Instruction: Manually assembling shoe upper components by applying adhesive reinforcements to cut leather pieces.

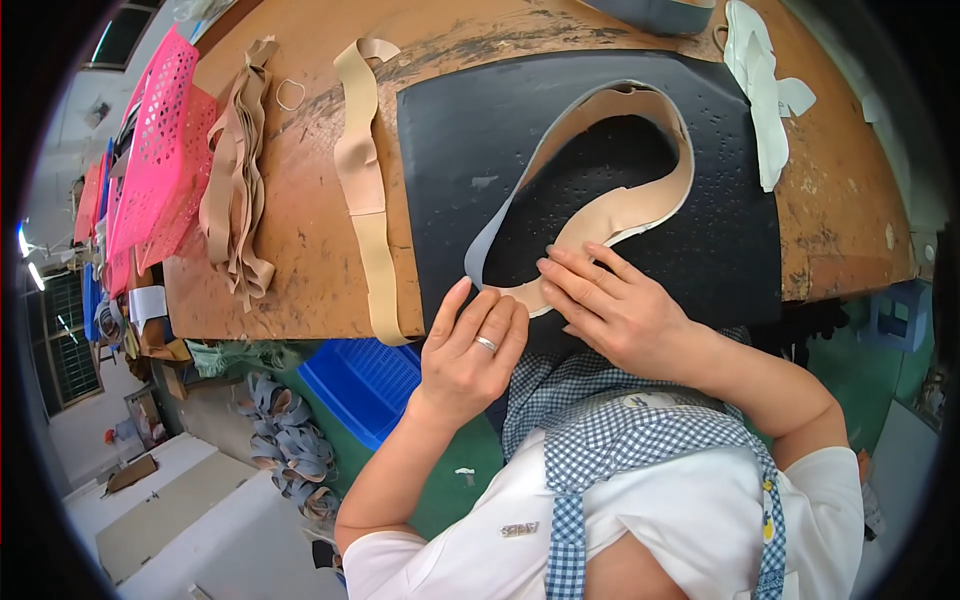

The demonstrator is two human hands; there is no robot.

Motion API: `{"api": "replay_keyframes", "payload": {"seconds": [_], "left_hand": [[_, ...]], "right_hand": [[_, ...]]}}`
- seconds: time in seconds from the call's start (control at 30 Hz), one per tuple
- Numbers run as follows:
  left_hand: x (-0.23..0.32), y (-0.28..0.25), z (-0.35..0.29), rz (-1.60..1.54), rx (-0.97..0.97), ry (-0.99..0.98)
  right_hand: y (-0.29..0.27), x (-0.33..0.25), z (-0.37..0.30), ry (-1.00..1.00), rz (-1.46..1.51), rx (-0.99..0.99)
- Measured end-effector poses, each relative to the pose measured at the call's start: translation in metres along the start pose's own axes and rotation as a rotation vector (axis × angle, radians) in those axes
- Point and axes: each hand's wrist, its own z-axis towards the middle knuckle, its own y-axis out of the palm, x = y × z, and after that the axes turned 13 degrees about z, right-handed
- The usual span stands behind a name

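A looped strap (660, 180), tan on one face and grey-blue on the other, lies partly on edge on the black mat (740, 250). At the loop's near end, my left hand (475, 345) is closed, with fingers bent and the thumb against the strap's edge. A ring sits on one of its fingers. My right hand (620, 310) lies flat across the tan face just to the right, fingers stretched out and pressed on the strap. A pale edge shows under the tan layer beside it. What sits beneath the fingertips is hidden.
Left of the mat lie a single beige strap (362, 170) and a bundle of tan straps (238, 190). Pink perforated baskets (160, 150) stand at the table's left edge. White pieces (760, 110) lie at the right. Below are a blue basket (360, 385) and rolled grey straps (290, 430).
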Motion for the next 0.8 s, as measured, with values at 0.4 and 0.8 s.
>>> {"api": "replay_keyframes", "payload": {"seconds": [0.4, 0.8], "left_hand": [[-0.003, 0.009, 0.036, -0.196, 0.122, -0.063], [-0.051, 0.003, 0.059, -0.673, 0.039, -0.115]], "right_hand": [[-0.032, 0.023, 0.015, 0.011, -0.273, 0.043], [-0.07, 0.032, 0.005, 0.149, 0.139, -0.002]]}}
